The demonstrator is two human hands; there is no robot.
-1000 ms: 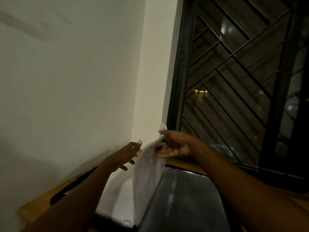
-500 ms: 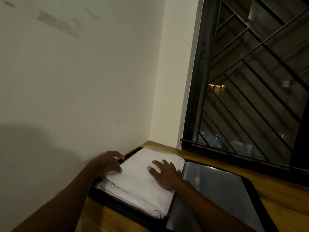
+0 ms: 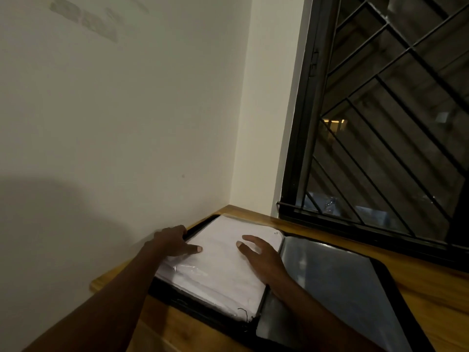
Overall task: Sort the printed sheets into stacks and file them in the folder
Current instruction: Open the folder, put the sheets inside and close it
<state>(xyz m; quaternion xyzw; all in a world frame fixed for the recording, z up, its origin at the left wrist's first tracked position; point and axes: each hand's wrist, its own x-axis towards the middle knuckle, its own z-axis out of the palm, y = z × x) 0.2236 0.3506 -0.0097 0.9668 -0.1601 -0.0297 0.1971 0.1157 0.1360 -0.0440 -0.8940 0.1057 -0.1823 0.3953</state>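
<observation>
No text can be read anywhere. The top sheet (image 3: 223, 265) at 6 o'clock shows print too faint to read. The wall patches (image 3: 86, 19) at 11 o'clock carry no legible marks.

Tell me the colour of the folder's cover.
The folder is black, clearest in the head view.

Black folder (image 3: 340, 283) lies open flat in the desk corner beside the wall. Thick stack of white printed sheets (image 3: 223, 270) in clear sleeves fills its left half. Right half shows a glossy dark empty sleeve.
</observation>
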